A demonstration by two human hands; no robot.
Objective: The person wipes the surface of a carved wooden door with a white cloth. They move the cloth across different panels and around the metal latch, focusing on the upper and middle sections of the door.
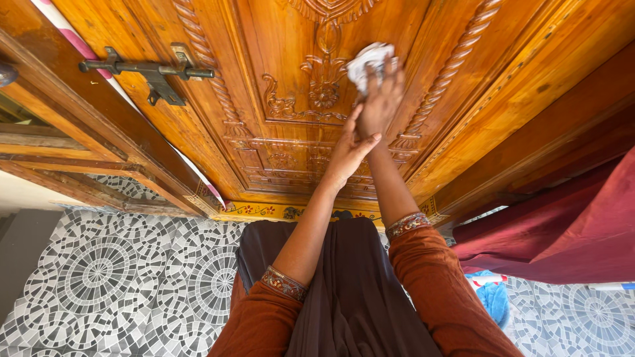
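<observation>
While we are pressing a white cloth (370, 61) against the carved wooden door (291, 86), our right hand (382, 99) clamping it, our left hand (347, 155) lying open-fingered against the right wrist, dark metal latch (149, 71) near the door's edge

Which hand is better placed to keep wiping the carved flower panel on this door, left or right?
Right, most likely. The right hand already presses the white cloth against the carved wooden door, beside the flower carving. The left hand holds nothing; it only rests against the right wrist.
</observation>
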